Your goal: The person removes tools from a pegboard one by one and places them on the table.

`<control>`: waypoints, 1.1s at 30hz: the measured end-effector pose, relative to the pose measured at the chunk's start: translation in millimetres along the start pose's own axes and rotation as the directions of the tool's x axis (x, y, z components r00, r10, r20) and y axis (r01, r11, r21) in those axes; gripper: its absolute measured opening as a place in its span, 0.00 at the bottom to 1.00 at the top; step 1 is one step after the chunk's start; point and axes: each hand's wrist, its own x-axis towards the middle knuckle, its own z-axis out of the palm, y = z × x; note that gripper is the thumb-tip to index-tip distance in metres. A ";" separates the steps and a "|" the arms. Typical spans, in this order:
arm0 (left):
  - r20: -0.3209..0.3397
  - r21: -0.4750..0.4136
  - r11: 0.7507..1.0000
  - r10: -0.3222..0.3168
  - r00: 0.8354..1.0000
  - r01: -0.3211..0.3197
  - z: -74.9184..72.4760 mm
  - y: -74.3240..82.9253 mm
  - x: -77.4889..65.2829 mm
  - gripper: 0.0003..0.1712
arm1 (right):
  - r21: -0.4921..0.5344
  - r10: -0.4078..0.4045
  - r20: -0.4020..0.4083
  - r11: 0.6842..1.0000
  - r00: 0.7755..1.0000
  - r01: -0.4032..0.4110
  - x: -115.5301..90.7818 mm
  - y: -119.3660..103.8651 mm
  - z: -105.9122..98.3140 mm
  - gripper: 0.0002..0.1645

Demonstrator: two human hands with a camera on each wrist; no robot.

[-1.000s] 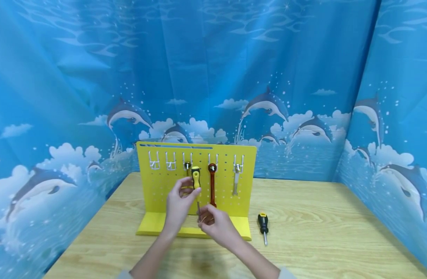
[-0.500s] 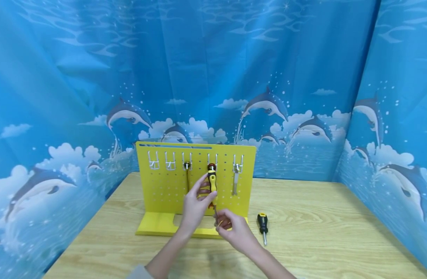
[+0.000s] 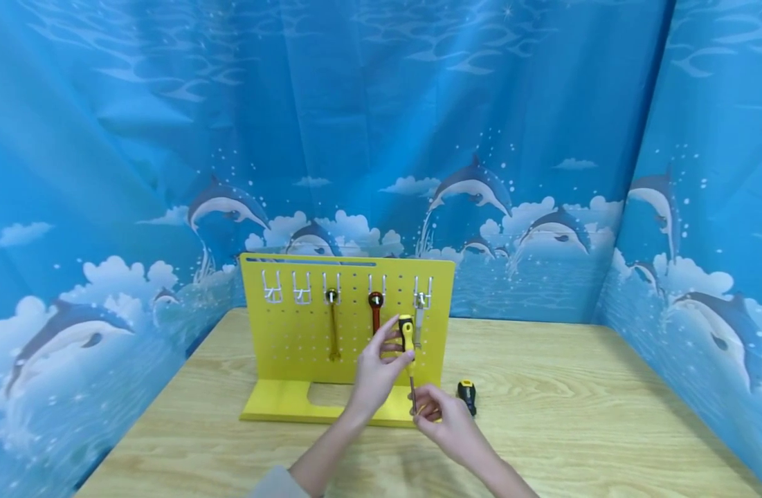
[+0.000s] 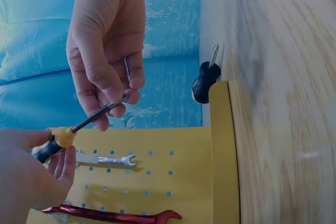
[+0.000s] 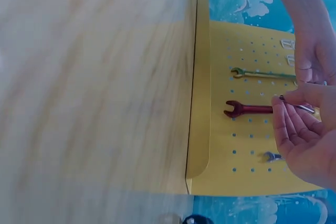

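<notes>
A screwdriver (image 3: 408,332) with a yellow and black handle stands nearly upright, tip down, in front of the yellow pegboard (image 3: 293,346). My left hand (image 3: 376,370) grips its handle between thumb and fingers. Lower down, my right hand (image 3: 446,423) pinches the shaft near the tip; the left wrist view shows that shaft (image 4: 94,118) running between both hands. On the board's hooks hang a gold wrench (image 3: 334,332), a red wrench (image 3: 375,317) and a silver wrench (image 3: 419,324). My left hand hides the red wrench's lower end in the head view.
Right of the board, a short black and yellow screwdriver (image 3: 466,394) lies on the wooden table (image 3: 555,408). Two wire hooks (image 3: 273,287) at the board's left carry nothing. The board's base (image 3: 277,401) juts toward me. A blue dolphin curtain (image 3: 381,138) closes the back and sides.
Both hands have moved right with the screwdriver, from before the gold wrench, past the red one, to near the silver one. The short screwdriver's shaft is now hidden behind my right hand.
</notes>
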 end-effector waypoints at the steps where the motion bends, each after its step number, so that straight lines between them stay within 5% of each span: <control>1: 0.005 -0.005 1.000 -0.002 1.000 0.002 2.4 -1.3 0.4 0.35 | -0.013 0.004 0.000 1.000 1.000 -0.004 -1.3 1.4 -1.7 0.16; 33: 0.147 -0.097 0.992 -0.063 0.987 0.077 74.7 -21.4 11.1 0.39 | -0.014 0.105 -0.098 0.994 0.990 -0.107 -37.1 34.2 -51.8 0.16</control>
